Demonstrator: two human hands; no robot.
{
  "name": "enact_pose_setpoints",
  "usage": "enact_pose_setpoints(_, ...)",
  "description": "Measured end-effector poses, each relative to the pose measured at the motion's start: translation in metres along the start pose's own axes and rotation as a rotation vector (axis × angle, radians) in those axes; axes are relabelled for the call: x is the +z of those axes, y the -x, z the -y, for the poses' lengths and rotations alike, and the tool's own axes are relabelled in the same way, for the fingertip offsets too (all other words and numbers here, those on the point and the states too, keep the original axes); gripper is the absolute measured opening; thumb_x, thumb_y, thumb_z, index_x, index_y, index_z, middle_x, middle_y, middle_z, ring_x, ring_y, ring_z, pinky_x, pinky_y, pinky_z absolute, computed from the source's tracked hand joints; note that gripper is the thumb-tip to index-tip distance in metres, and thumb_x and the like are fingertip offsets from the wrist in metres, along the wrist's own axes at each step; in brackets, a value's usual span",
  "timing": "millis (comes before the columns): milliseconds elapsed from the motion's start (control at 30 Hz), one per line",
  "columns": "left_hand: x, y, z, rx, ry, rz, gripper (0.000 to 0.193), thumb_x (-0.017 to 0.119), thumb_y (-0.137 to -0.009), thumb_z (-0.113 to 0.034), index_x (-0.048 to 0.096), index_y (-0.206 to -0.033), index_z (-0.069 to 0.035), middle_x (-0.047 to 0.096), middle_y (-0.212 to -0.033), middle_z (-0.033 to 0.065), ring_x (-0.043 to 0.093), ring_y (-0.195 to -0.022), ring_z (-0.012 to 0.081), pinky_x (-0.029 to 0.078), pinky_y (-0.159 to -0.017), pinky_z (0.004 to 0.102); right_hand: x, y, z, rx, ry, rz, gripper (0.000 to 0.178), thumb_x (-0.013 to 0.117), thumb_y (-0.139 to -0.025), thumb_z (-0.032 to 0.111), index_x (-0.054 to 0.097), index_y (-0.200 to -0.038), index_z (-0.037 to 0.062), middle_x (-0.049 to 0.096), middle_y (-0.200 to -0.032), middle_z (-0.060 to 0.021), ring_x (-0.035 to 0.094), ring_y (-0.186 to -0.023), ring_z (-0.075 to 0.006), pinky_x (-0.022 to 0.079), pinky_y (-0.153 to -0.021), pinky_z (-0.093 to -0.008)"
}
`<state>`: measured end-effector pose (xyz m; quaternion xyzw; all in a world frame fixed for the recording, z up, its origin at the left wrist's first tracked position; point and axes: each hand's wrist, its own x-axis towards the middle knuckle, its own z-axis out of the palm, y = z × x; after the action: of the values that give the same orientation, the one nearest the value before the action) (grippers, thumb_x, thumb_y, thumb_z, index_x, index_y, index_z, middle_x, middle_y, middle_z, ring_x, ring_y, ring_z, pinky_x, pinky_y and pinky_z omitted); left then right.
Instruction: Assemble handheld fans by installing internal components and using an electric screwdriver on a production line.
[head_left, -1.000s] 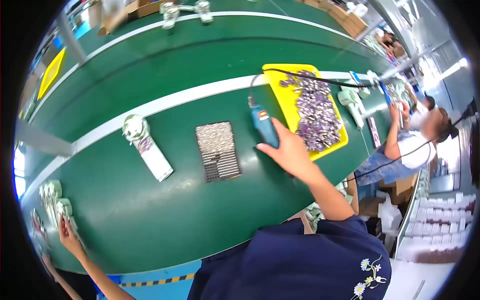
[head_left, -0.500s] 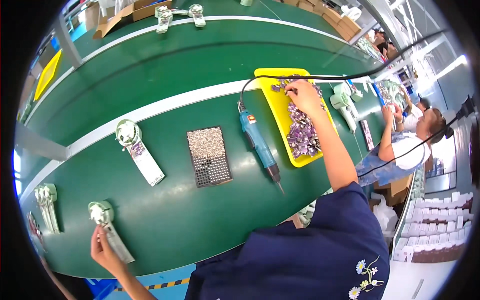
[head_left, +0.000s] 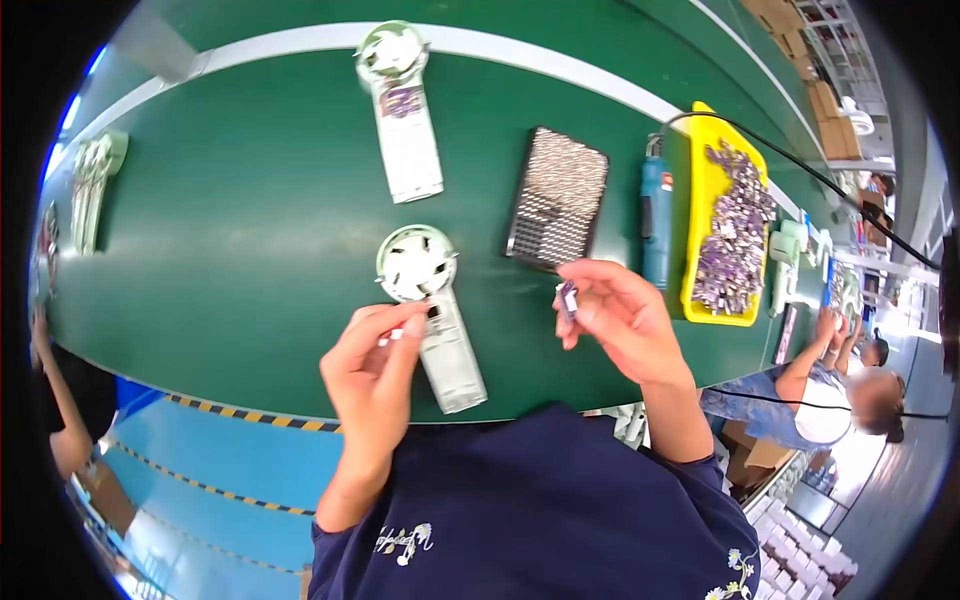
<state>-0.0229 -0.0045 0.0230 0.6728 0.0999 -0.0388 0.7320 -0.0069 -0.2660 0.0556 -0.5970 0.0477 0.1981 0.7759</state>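
Between the thumb and fingers of my right hand is a small purple circuit board, raised over the green table. My left hand is closed in a pinch at the neck of a pale green handheld fan. A small white piece shows between those fingers, too small to name surely. The fan lies with its round head away from me and its handle toward me. Farther back lies a second handheld fan, with a purple board in its handle.
A black tray of small metal pieces lies right of the fans. Beyond it are a teal electric screwdriver and a yellow bin of purple boards. More fan parts stand far left. Co-workers sit at both sides.
My right hand has left the yellow bin with a purple circuit board and come over beside the near fan. The view has turned, so the fans now appear more central.
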Motion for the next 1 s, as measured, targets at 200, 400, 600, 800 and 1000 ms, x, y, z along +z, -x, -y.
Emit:
enact_pose_setpoints(200,-0.003,0.002,0.009,0.030,0.055,0.002,0.015,0.064,-0.095,0.004,0.070,-0.109,0.005,0.065,-0.098,0.0064,0.061,-0.086,0.0080,0.047,-0.071,0.0193,0.040,-0.018,-0.021,0.078,-0.024,-0.036,0.030,0.068,-0.086,-0.009,0.061,-0.115,-0.0030,0.066,-0.102,-0.0109,0.069,-0.089,-0.0188,0.058,-0.077,-0.0317)
enact_pose_setpoints(400,0.000,0.003,0.012,0.160,-0.141,-0.061,0.014,0.067,-0.092,0.005,0.069,-0.106,0.002,0.067,-0.095,0.0094,0.064,-0.080,0.0114,0.051,-0.064,0.0215,0.065,-0.036,-0.026,-0.823,1.156,0.015,0.035,0.074,-0.069,-0.014,0.071,-0.100,0.0014,0.067,-0.099,-0.0112,0.068,-0.081,-0.0240,0.055,-0.068,-0.0316)
enact_pose_setpoints(600,0.004,0.000,0.018,0.232,-0.238,-0.129,0.012,0.069,-0.090,0.005,0.069,-0.101,0.001,0.066,-0.093,0.0077,0.065,-0.078,0.0123,0.053,-0.061,0.0228,0.073,-0.039,-0.027,-0.816,1.282,0.080,0.042,0.074,-0.065,-0.011,0.072,-0.104,0.0038,0.066,-0.100,-0.0090,0.064,-0.078,-0.0222,0.052,-0.067,-0.0322)
enact_pose_setpoints(800,0.006,-0.001,0.017,0.238,-0.235,-0.134,0.011,0.069,-0.090,0.005,0.069,-0.101,0.002,0.065,-0.093,0.0067,0.063,-0.078,0.0086,0.050,-0.059,0.0198,0.066,-0.044,-0.016,-0.714,1.274,0.109,0.037,0.080,-0.070,0.003,0.073,-0.105,0.0081,0.064,-0.103,-0.0024,0.060,-0.074,-0.0192,0.047,-0.067,-0.0340)
enact_pose_setpoints(1000,0.007,-0.001,0.018,0.235,-0.244,-0.154,0.015,0.071,-0.086,0.006,0.070,-0.100,0.001,0.067,-0.092,0.0095,0.069,-0.078,0.0185,0.060,-0.063,0.0267,0.057,-0.055,-0.011,-0.566,1.177,0.352,0.033,0.084,-0.071,0.005,0.073,-0.102,0.0061,0.061,-0.102,-0.0061,0.058,-0.073,-0.0178,0.049,-0.064,-0.0309)
